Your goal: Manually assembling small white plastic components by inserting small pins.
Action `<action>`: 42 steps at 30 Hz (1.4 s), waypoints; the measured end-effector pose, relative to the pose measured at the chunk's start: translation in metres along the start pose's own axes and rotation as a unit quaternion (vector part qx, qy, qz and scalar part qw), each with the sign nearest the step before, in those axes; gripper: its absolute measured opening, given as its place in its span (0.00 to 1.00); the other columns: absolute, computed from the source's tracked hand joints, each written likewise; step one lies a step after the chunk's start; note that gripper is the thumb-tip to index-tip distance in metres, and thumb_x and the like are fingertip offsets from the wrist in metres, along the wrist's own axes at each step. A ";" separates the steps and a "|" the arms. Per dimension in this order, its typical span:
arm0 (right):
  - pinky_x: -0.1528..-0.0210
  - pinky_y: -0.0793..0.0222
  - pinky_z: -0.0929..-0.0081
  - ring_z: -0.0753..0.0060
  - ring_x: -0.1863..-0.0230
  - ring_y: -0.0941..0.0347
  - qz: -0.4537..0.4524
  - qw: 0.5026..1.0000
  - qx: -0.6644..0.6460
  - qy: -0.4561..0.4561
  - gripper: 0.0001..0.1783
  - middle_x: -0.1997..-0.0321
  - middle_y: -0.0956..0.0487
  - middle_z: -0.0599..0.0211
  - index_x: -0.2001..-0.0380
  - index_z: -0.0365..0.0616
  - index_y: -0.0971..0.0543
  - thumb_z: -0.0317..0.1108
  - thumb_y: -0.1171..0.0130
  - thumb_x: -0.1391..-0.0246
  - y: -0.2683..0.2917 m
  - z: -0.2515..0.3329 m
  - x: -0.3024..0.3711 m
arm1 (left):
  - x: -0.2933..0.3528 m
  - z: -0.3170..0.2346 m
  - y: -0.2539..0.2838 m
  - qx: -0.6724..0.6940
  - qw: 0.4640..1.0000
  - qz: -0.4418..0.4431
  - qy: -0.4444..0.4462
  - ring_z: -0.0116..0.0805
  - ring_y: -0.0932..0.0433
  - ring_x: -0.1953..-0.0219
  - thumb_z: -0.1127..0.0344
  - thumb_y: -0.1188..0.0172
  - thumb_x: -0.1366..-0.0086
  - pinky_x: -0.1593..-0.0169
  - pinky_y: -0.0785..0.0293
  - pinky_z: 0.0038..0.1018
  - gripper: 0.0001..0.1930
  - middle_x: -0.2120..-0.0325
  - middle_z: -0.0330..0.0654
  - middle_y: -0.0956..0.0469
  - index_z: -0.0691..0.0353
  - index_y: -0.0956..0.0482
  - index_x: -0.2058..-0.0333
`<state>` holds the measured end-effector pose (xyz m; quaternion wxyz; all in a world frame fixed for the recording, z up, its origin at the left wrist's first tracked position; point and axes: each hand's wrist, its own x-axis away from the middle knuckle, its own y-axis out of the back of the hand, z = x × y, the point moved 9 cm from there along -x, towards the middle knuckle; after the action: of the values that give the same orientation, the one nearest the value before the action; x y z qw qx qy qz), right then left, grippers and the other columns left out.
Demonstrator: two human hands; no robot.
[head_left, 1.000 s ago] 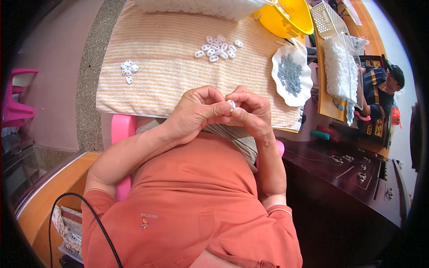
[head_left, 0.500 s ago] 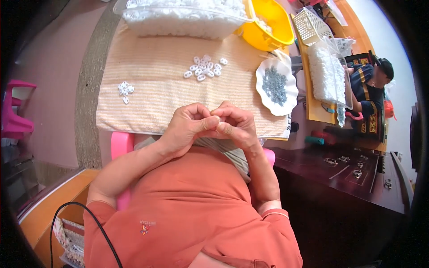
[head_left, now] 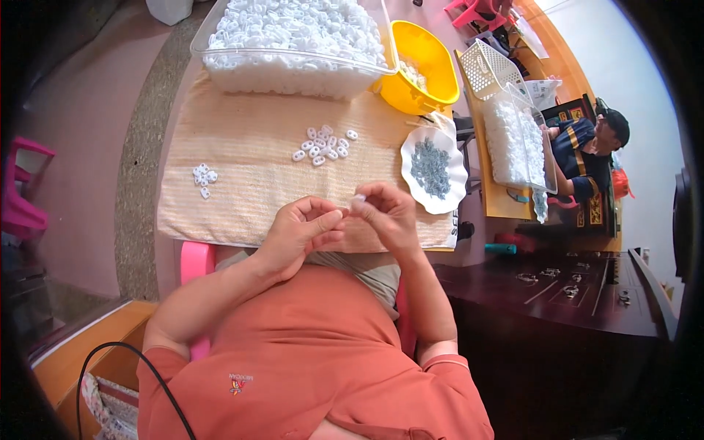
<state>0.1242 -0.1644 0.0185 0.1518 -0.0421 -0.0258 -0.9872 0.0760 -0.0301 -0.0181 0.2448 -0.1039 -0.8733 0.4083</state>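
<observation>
Above the near edge of the striped cloth (head_left: 242, 213), my two hands are close together. My right hand (head_left: 392, 220) pinches a small white plastic piece (head_left: 358, 199) between thumb and fingers. Facing it, my left hand (head_left: 297, 233) has thumb and forefinger pressed together; whatever they hold is too small to make out. Beyond the hands lies a loose group of white oval two-holed pieces (head_left: 320, 147). A smaller cluster of white pieces (head_left: 204, 177) lies to the left. Small grey-blue clear parts (head_left: 431, 169) fill the middle of a white scalloped plate (head_left: 455, 192) on the right.
A clear plastic bin (head_left: 290, 84) heaped with white pieces stands at the far edge, beside a yellow basin (head_left: 447, 81). To the right, a person (head_left: 579, 147) sits by another bin (head_left: 513, 139) of white pieces. Pink stool (head_left: 29, 187) at left; dark cabinet (head_left: 550, 293) at right.
My hands have drawn slightly apart, and the white piece now shows in my right fingers. The whole view has shifted, showing more of the far bin.
</observation>
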 end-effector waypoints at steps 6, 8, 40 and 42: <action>0.74 0.32 0.85 0.85 0.76 0.29 -0.181 0.957 0.152 0.168 0.08 0.76 0.22 0.71 0.64 0.35 0.22 0.28 0.38 0.46 0.075 0.085 -0.050 | 0.003 0.003 0.002 -0.036 0.999 -0.007 0.007 0.26 0.22 0.62 0.70 0.40 0.37 0.58 0.20 0.23 0.07 0.57 0.43 0.23 0.62 0.25 0.62; 0.75 0.32 0.85 0.84 0.78 0.28 -0.229 0.924 0.224 0.209 0.12 0.75 0.22 0.69 0.62 0.33 0.22 0.31 0.38 0.46 0.101 0.113 -0.071 | 0.004 0.004 0.003 -0.032 0.999 -0.007 0.008 0.25 0.22 0.62 0.70 0.40 0.38 0.58 0.20 0.24 0.06 0.57 0.43 0.23 0.62 0.25 0.62; 0.68 0.31 0.86 0.82 0.72 0.28 -0.156 0.956 0.241 0.064 0.13 0.69 0.22 0.69 0.57 0.33 0.22 0.27 0.39 0.44 0.101 0.027 0.009 | 0.061 -0.174 0.057 -0.861 0.409 -0.239 -0.186 0.44 0.24 0.59 0.61 0.37 0.45 0.57 0.25 0.39 0.09 0.68 0.45 0.23 0.61 0.19 0.72; 0.69 0.32 0.86 0.83 0.73 0.28 -0.152 0.965 0.208 0.048 0.13 0.69 0.22 0.70 0.57 0.33 0.22 0.27 0.40 0.44 0.101 0.022 0.011 | 0.055 -0.172 0.060 -0.863 0.413 -0.234 -0.173 0.45 0.24 0.59 0.62 0.38 0.44 0.57 0.25 0.38 0.09 0.68 0.46 0.23 0.61 0.18 0.73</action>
<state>0.1463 -0.2626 0.0456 0.0064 0.0421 -0.2296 -0.9724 0.1157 0.1434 0.0491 -0.0437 0.0211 -0.7799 -0.6240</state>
